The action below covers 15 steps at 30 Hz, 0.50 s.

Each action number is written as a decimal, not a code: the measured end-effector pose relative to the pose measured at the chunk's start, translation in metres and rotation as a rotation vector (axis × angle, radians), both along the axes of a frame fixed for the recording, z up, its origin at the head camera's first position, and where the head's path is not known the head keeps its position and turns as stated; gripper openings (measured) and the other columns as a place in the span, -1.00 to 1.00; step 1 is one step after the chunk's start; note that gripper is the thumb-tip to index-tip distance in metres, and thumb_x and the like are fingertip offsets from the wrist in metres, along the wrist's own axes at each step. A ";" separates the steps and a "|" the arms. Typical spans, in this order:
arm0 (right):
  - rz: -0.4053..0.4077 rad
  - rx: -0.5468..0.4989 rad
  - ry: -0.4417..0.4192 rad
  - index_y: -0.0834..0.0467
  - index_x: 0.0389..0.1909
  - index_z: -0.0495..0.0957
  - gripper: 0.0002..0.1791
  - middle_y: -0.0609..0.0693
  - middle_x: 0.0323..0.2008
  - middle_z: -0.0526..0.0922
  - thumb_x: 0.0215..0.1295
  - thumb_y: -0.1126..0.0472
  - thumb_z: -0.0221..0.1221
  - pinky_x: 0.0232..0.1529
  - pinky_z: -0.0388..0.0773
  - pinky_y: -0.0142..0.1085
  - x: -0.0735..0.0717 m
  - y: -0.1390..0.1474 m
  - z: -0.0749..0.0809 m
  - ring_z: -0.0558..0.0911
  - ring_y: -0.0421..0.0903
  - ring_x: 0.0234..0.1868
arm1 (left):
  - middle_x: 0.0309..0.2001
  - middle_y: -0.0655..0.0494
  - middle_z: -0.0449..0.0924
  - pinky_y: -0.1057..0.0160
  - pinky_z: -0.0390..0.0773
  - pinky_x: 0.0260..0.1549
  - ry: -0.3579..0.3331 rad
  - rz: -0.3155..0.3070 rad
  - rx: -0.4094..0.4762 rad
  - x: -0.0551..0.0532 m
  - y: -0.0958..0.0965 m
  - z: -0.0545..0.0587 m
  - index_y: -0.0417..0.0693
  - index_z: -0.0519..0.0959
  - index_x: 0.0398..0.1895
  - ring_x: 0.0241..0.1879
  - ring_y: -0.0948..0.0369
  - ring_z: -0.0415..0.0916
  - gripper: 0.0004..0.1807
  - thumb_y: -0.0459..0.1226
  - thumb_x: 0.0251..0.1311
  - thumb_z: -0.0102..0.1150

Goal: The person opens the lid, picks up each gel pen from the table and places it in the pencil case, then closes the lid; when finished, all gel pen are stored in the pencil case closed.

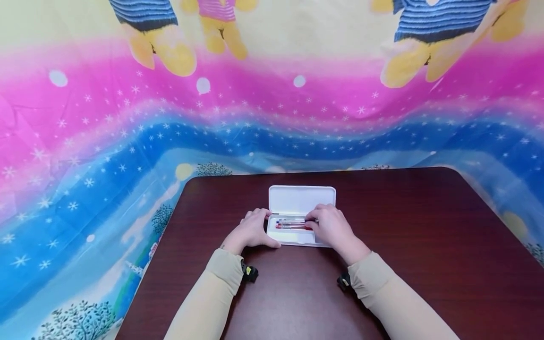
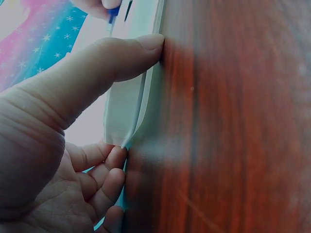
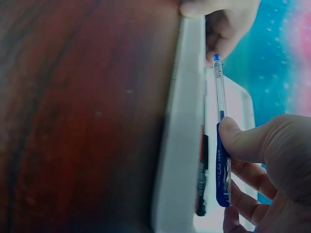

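Note:
A white pencil case [image 1: 293, 238] lies on the table with its lid [image 1: 301, 199] raised at the back. At its left end, my left hand [image 1: 251, 230] holds the case, thumb along the front wall and fingers around the end. My right hand [image 1: 333, 229] pinches a blue gel pen [image 3: 223, 165] between thumb and fingers over the tray. A pen with red parts [image 1: 291, 226] shows in the case. Beside the blue pen, the right wrist view shows a black-and-red pen [image 3: 202, 179] inside. The right hand hides the tray's right part.
The dark brown wooden table [image 1: 416, 236] extends around the case on all sides. Behind and left of it hangs a printed cloth [image 1: 272, 108] with pink and blue bands. Dark wrist-worn devices [image 1: 250, 273] sit at both sleeve cuffs.

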State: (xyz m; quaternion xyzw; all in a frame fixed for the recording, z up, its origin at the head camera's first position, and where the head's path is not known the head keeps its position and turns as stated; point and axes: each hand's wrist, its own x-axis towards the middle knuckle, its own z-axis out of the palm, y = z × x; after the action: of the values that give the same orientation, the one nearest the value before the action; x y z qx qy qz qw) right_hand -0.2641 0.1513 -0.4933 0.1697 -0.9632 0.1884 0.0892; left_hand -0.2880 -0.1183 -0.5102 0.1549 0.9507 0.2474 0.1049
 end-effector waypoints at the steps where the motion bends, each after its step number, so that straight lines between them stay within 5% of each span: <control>1: 0.003 0.003 0.004 0.02 -0.14 0.90 -0.89 0.01 -0.16 0.82 0.36 0.14 0.52 0.06 0.69 0.11 0.000 0.000 -0.001 0.72 0.10 -0.06 | 0.29 0.00 0.60 -0.13 0.47 0.39 0.000 0.000 -0.001 0.000 0.000 0.000 -0.03 0.47 0.47 0.31 -0.01 0.42 0.12 0.19 -0.19 0.77; 15: -0.022 -0.059 0.011 0.01 -0.12 0.90 -0.85 0.00 -0.15 0.80 0.35 0.08 0.53 0.09 0.67 0.08 -0.002 0.006 -0.008 0.71 0.08 -0.04 | 0.31 -0.02 0.59 -0.15 0.46 0.40 0.005 -0.005 -0.007 0.000 0.000 0.000 -0.05 0.47 0.47 0.33 -0.04 0.41 0.13 0.18 -0.19 0.78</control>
State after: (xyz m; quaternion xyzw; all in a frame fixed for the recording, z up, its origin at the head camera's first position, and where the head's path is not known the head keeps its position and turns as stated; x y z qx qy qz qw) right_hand -0.2664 0.1577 -0.5014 0.1576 -0.9585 0.2147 0.1014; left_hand -0.2877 -0.1179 -0.5098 0.1576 0.9514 0.2433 0.1039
